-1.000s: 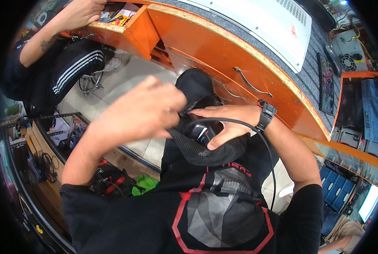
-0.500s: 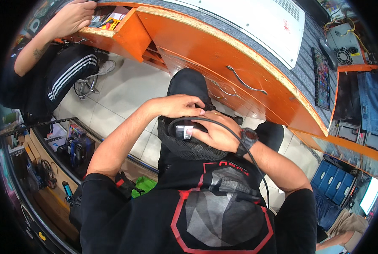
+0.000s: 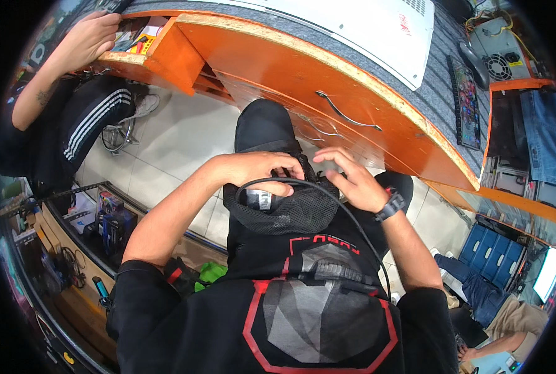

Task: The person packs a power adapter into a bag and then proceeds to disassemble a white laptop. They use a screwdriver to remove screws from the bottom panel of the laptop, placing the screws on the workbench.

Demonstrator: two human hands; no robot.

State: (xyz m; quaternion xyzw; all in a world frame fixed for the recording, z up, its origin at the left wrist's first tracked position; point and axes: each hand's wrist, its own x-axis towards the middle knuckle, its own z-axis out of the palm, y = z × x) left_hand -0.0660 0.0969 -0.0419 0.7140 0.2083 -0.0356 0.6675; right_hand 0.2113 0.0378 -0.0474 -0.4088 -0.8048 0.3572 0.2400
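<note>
Far left, a co-worker's hand [image 3: 91, 40] is hovering near an open orange drawer [image 3: 177, 57]; below, dark boxes [image 3: 114, 221] are sitting in a shelf unit. Wearer's left hand [image 3: 259, 168] is coming in over a black mesh bag [image 3: 278, 218] lying on the lap. Its fingers are curling down at the bag's opening, thumb lying above the mesh; can't tell whether they're grasping cloth or something inside, tips hidden. A dark thing with a white label [image 3: 261, 200] is lying in the bag's left part, just below the left fingers and left of the thumb tip, partly covered. A black cable [image 3: 354, 222] is looping over the bag close to that thumb, running down right across the shirt. Right hand [image 3: 354, 177] is hanging just right of the opening, fingers loosely bent and apart from the thumb, released, some blur; the labelled thing is sitting well left of them. A black watch [image 3: 390, 204] is circling that wrist. Further right, keyboard [image 3: 465, 103] and mouse [image 3: 474, 65] are resting on the desk [image 3: 303, 68].
</note>
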